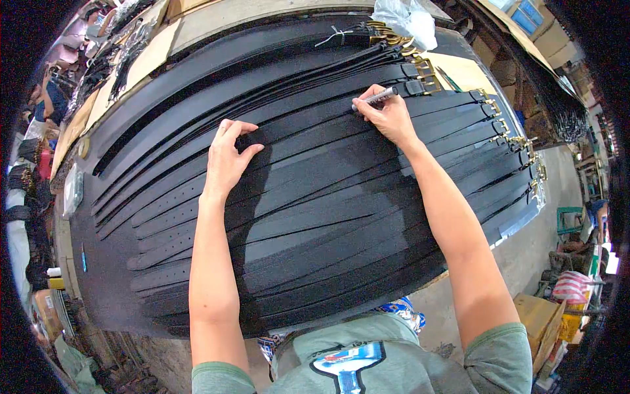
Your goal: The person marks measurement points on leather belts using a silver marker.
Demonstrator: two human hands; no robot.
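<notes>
Many black leather belts [315, 167] lie side by side across the dark table, punched holes toward the left and gold buckles [430, 77] toward the right. My right hand [388, 119] grips a grey marker pen [383, 97], its tip end low over one of the upper belts near the buckle end. Farther left, my left hand [230, 154] rests at the belts with thumb and fingers apart, holding nothing. Its fingertips are right at the edge of a belt in the upper group. A bundle of belts with a white tie [335, 36] lies along the far side.
A clear plastic bag [408, 23] sits beyond the buckles. On the left edge are a tape roll [83, 147], a plastic packet [73, 190] and a small blue tool [84, 257]. Cardboard boxes [539, 322] stand on the floor at right. Another person [52, 98] is at far left.
</notes>
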